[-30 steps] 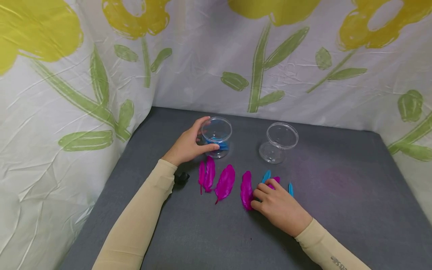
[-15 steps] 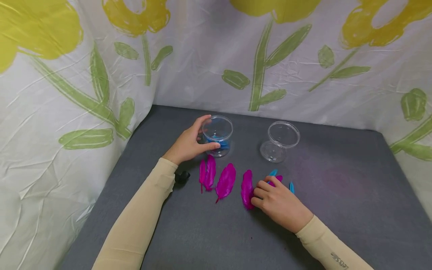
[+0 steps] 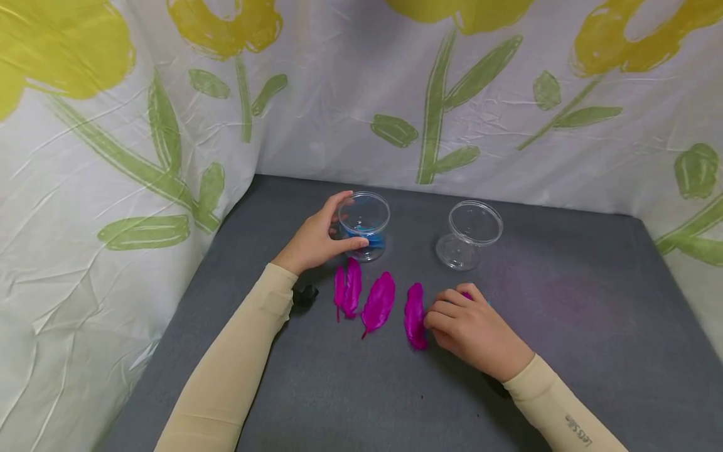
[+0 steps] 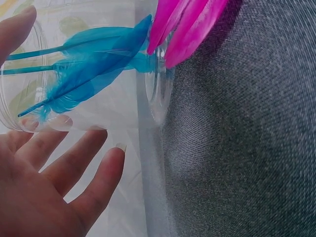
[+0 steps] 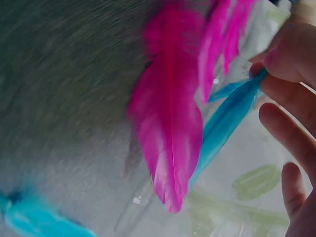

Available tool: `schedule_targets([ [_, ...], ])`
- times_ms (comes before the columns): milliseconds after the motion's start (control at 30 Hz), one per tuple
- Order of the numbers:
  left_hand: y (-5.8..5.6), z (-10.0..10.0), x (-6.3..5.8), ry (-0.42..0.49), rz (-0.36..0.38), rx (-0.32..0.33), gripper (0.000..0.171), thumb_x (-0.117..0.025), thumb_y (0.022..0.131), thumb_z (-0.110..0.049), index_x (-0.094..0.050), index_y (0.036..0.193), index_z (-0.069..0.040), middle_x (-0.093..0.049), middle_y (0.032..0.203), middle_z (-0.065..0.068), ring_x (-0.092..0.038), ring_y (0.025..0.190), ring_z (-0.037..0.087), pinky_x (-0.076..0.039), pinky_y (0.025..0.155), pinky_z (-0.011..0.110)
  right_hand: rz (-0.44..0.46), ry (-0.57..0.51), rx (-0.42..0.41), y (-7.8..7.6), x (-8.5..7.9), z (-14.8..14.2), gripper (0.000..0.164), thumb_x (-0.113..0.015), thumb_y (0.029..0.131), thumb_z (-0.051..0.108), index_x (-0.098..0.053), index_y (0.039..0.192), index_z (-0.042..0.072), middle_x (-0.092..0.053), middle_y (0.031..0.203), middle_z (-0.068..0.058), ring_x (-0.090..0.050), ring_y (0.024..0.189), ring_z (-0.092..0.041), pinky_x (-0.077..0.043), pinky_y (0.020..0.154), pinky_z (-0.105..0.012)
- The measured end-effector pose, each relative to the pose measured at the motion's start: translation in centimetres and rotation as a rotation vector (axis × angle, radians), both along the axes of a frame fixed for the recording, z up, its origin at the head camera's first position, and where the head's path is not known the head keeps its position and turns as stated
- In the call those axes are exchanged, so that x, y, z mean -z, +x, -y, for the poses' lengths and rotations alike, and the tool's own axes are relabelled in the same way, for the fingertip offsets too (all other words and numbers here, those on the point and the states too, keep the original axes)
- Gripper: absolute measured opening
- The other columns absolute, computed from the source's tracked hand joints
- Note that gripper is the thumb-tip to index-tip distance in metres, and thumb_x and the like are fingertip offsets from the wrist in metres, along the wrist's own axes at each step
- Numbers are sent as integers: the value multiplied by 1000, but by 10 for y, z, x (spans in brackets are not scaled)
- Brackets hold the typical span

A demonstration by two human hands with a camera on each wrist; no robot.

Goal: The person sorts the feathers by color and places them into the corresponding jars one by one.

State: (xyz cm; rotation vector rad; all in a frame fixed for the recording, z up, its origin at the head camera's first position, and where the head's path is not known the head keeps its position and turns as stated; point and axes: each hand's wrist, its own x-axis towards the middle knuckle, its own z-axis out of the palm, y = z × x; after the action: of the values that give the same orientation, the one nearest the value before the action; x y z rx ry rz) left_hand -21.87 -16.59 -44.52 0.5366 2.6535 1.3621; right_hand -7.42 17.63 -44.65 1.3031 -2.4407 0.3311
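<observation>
My left hand holds a clear plastic cup from its left side, thumb in front and fingers behind. Blue feathers lie inside that cup, seen through its wall in the left wrist view. Between thumb and forefinger, my right hand pinches a blue feather by its end. A magenta feather is close to it on the cloth, mostly hidden by the hand in the head view. Another blue feather lies apart.
Several magenta feathers lie in a row on the grey cloth. At the back right stands a second clear cup. A small black object sits beside the left wrist. A flower-printed curtain borders the table.
My right hand has shifted slightly right and up, uncovering more of the nearby magenta feather; the blue feather at its fingertips is now hidden in the head view. My left hand keeps its hold.
</observation>
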Motion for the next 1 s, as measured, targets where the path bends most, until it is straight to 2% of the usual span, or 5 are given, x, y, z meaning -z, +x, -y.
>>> schedule_targets([
  [200, 0, 1, 0, 3, -1, 0, 104, -86, 87, -59, -24, 169, -40, -44, 171, -8, -55, 150, 27, -51, 118, 51, 96, -237, -5, -6, -7, 1, 29, -76, 81, -4, -70, 93, 22, -69, 95, 14, -64, 99, -9, -35, 92, -40],
  [367, 0, 1, -1, 4, 4, -5, 104, -87, 87, -60, -25, 168, -41, -44, 171, -9, -55, 150, 28, -52, 118, 50, 202, -375, 22, -10, -12, 3, 29, -80, 82, -4, -72, 96, 21, -73, 100, 14, -65, 102, -9, -31, 95, -38],
  [567, 1, 1, -1, 13, 6, -6, 104, -87, 87, -59, -26, 168, -40, -44, 170, -9, -56, 150, 28, -52, 118, 51, 281, -520, 29, -17, -17, 9, 28, -82, 84, -4, -75, 99, 19, -76, 104, 9, -68, 104, -10, -30, 99, -37],
  [800, 1, 3, 0, 13, 0, 2, 105, -86, 88, -59, -25, 170, -36, -43, 172, -6, -55, 150, 30, -52, 117, 52, 363, -684, 73, -32, -27, 20, 35, -79, 86, -10, -75, 100, 22, -79, 106, 4, -70, 104, -9, -34, 110, -38],
  [1000, 0, 2, 2, 9, -6, 9, 104, -85, 88, -61, -24, 169, -38, -44, 172, -5, -56, 149, 29, -52, 116, 51, 406, -769, 76, -41, -36, 35, 32, -78, 88, -9, -74, 100, 21, -79, 106, 3, -69, 104, -11, -45, 104, -29],
])
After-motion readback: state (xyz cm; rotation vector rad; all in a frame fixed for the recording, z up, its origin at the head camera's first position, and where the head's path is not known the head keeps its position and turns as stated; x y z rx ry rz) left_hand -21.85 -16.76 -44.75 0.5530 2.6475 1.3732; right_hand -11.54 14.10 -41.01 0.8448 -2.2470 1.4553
